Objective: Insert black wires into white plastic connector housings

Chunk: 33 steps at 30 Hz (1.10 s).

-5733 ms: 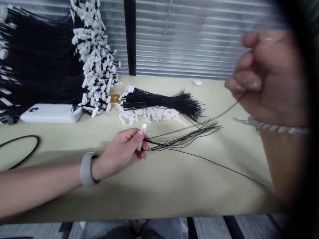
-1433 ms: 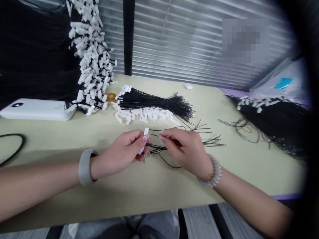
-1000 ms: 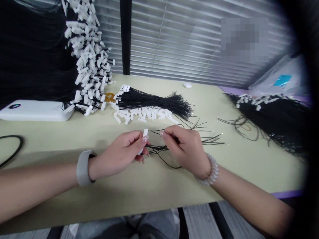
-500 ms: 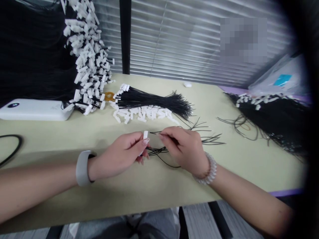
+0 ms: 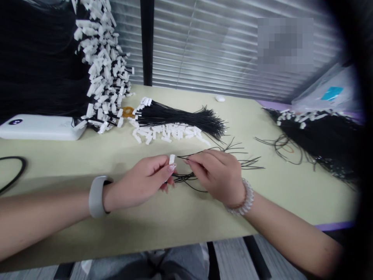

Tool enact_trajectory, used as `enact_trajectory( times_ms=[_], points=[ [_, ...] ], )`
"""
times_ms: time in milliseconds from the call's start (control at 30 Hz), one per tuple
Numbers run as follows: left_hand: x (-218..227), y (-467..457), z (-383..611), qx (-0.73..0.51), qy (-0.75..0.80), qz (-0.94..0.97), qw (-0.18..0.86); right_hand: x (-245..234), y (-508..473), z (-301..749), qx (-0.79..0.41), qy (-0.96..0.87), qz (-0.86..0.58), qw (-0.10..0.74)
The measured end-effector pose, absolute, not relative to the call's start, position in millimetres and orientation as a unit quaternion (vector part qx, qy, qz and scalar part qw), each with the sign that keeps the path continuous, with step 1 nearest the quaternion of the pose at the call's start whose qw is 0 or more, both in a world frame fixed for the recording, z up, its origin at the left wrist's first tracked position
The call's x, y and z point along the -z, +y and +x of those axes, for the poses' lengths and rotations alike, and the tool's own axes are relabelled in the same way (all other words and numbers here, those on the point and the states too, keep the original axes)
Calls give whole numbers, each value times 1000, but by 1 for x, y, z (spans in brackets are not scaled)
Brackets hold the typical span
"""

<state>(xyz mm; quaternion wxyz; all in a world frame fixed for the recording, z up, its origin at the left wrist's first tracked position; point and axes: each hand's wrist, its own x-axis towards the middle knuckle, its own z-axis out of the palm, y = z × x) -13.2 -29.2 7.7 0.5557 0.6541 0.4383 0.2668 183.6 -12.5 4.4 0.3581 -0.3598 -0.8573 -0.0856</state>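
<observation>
**Markings and Labels: None Legible**

No text, brand or number can be read. Illegible markings are located as follows. White device [image 5: 48,128], left part of the tabletop [image 5: 163,225]: a round dark window [image 5: 15,121] shows a small lit indication, too small to read; a faint mark [image 5: 65,122] toward the opposite end is likewise unreadable. Clear bag [image 5: 309,95], right part of the tabletop's far edge: blue label [image 5: 332,93], no characters discernible.

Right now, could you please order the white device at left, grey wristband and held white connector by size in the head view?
1. White device
2. Grey wristband
3. White connector, partly covered by the left hand
</observation>
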Motion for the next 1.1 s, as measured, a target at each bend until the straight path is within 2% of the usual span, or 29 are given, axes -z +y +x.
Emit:
enact_trajectory(
  times_ms=[467, 1100],
  points=[
    [-7, -30, -13, -262, 438, 652, 560, -4, -11, 192, 205, -875, -290, 330],
    [-11, -28, -13, -196, 412, 766, 453, -6, -13, 183, 142, -891, -275, 332]
  ],
)
